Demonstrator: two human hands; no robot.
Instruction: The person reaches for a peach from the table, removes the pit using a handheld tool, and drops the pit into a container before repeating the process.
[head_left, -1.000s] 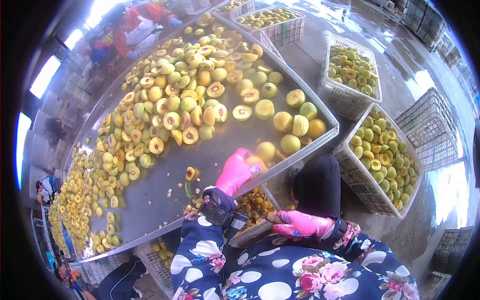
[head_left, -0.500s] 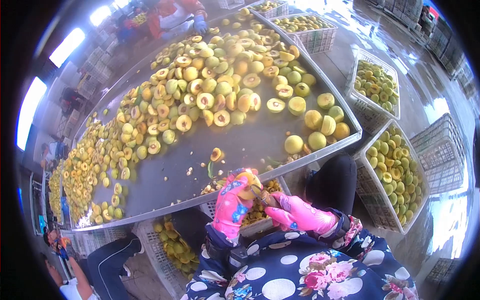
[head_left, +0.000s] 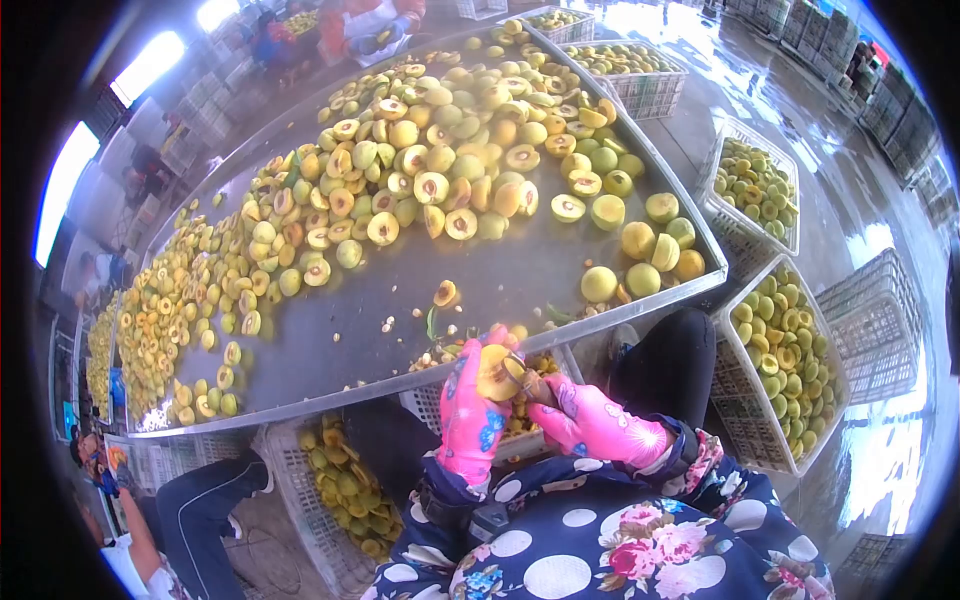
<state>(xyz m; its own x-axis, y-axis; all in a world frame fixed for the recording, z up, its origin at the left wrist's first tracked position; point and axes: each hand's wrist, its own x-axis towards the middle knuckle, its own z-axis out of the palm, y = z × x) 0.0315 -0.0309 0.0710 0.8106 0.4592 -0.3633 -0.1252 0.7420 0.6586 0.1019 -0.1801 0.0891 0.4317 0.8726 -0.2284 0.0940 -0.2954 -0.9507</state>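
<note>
In a pink patterned glove, my left hand [head_left: 468,415] is closed around a yellow peach half [head_left: 495,373], its cut face turned toward my right hand. My right hand [head_left: 598,424], in a matching glove, grips a small pitting tool [head_left: 537,388] with a brownish handle. The tool's metal end meets the peach's cut side; its exact tip is partly hidden. Both hands are just over the near edge of the metal table [head_left: 380,330]. Beneath them stands a crate [head_left: 570,372] with yellow peach pieces. A lone peach half [head_left: 445,293] and scattered pits lie on the table beyond.
A long heap of halved peaches [head_left: 400,170] covers much of the table. Crates full of peaches stand at the right [head_left: 790,460], farther back [head_left: 700,190], and below left [head_left: 290,470]. Co-workers sit at the lower left [head_left: 210,520] and across the table [head_left: 370,30].
My left hand has turned, so more of the peach's cut face shows. The tool stays against it. Across the table, a co-worker's gloved hands have shifted. The view has tilted slightly.
</note>
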